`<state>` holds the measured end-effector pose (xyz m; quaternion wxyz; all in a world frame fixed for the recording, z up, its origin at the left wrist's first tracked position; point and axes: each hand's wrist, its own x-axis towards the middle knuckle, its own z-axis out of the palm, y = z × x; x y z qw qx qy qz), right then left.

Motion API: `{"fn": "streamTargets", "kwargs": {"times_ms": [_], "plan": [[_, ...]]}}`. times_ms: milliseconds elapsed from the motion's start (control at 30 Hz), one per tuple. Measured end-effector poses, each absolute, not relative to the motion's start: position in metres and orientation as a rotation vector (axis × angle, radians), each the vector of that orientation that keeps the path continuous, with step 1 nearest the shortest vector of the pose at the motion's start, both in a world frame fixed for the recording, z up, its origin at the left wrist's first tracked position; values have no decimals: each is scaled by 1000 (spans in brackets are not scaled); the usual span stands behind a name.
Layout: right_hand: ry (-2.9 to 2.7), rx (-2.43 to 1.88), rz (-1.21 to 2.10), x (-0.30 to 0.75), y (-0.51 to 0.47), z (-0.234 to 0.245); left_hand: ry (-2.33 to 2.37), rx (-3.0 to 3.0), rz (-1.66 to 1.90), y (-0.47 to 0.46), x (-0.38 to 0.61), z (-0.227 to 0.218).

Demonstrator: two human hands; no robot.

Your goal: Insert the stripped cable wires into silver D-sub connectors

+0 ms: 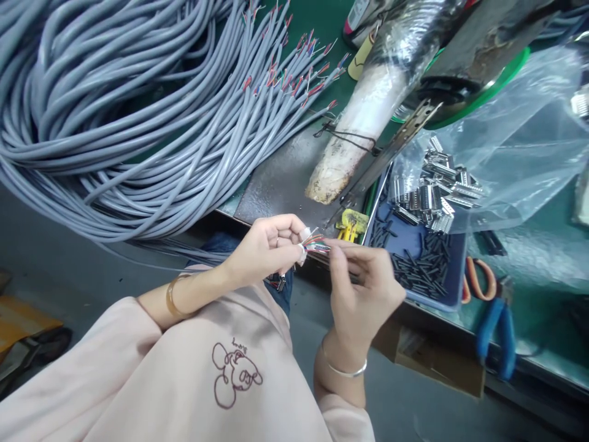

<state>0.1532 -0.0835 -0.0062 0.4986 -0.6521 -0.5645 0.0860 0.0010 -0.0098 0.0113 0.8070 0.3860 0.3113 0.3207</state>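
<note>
My left hand (273, 248) is closed around the end of a cable, and white wrapping shows at its thumb and fingertip. A fan of thin coloured wires (315, 242), red, green and white among them, sticks out from that grip. Thumb and forefinger of my right hand (363, 279) pinch the far ends of these wires. The cable's grey jacket is mostly hidden by my left hand. Below that hand hangs a small dark connector (278, 282), partly covered.
Grey cables (151, 123) with stripped ends lie in a large bundle at left. A white-wrapped tube (350, 135) points down at the bench. Right of it are a blue tray (453, 288) of black sleeves, metal connectors (430, 199) on a plastic bag, and blue-handled pliers (497, 331).
</note>
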Motion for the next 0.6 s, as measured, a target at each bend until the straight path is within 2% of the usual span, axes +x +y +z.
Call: {"fn": "streamTargets", "kwargs": {"times_ms": [133,300,500,600], "plan": [[-1163,-1509,-119,153,-89,-7,663,822,691,-12,0,10],[-1417,-1638,122,150,-95,-2,630,826,706,-14,1,5],[-1907,-1407,-102,136,-98,0,575,704,783,-13,2,-11],[-1851,-1378,-60,140,-107,-5,502,613,796,-11,-1,-16]]}}
